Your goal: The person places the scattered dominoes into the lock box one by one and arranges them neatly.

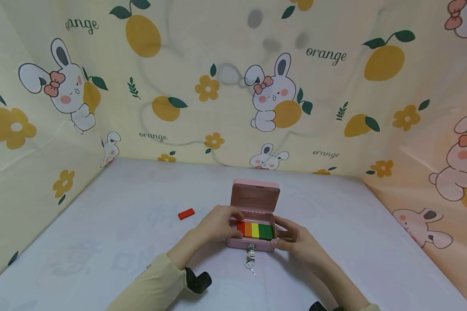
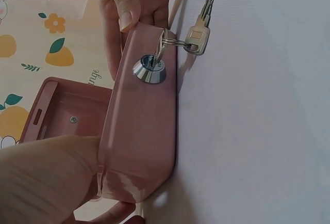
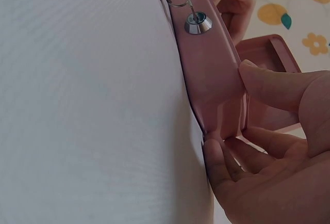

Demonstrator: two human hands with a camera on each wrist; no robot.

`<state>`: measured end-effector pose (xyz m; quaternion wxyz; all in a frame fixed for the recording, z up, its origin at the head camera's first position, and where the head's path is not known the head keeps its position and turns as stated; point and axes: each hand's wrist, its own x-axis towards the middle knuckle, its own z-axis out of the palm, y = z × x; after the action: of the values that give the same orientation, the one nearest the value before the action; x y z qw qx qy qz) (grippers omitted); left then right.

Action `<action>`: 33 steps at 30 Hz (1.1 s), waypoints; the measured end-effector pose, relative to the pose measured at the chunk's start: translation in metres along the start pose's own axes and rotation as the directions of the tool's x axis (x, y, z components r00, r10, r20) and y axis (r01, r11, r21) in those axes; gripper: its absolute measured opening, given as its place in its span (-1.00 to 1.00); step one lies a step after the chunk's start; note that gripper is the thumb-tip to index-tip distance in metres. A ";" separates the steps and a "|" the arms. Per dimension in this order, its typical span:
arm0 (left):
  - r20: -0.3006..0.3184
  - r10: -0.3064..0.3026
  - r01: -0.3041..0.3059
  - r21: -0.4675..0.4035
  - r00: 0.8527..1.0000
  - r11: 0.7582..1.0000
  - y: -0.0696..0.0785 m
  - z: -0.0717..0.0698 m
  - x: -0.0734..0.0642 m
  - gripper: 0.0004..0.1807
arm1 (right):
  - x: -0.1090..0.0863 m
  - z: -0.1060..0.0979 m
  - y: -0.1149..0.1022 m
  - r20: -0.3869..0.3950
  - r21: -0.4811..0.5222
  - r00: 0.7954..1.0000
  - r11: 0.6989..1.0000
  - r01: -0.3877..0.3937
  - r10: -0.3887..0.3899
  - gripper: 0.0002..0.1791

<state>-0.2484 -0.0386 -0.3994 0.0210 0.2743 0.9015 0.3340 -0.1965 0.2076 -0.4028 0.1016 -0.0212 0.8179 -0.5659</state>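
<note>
A pink metal cash box (image 1: pixel 233 243) stands on the table, its lid (image 1: pixel 255 196) tipped back. Inside lies a row of coloured blocks: an orange block (image 1: pixel 248 230), a yellow block (image 1: pixel 254 230) and green (image 1: pixel 265 231). At the row's left end is a red block (image 1: pixel 241 227); my left hand (image 1: pixel 218 222) reaches over the left wall, thumb and index finger at its two ends. My right hand (image 1: pixel 295 235) holds the box's right side, thumb at the front rim and fingers along the outer wall, as the right wrist view shows. Keys (image 2: pixel 198 35) hang from the front lock (image 2: pixel 149 69).
Another red block (image 1: pixel 186 214) lies on the white table (image 1: pixel 140 242), left of the box. Patterned cloth walls (image 1: pixel 202 56) with rabbits and oranges enclose the table at the back and both sides. A black wrist camera mount (image 1: pixel 198 280) sits on the left sleeve.
</note>
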 end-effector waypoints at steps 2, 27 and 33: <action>-0.003 0.006 -0.006 -0.013 1.000 1.000 -0.001 0.000 0.000 -0.61 | 0.000 0.000 0.000 0.002 0.001 1.000 1.000 0.001 -0.001 -0.22; -0.350 -0.044 -0.053 -0.261 0.936 0.964 -0.055 -0.035 -0.050 -0.67 | 0.000 0.001 -0.001 -0.001 -0.044 1.000 0.999 0.004 -0.004 -0.23; -0.392 -0.168 0.057 -0.280 0.904 0.958 -0.080 -0.056 -0.065 -0.62 | -0.001 0.000 -0.003 0.013 -0.032 1.000 0.999 0.011 -0.010 -0.25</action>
<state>-0.2438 -0.1550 -0.4151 -0.1143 0.1397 0.8479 0.4985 -0.1962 0.2068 -0.4003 0.1036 -0.0310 0.8262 -0.5529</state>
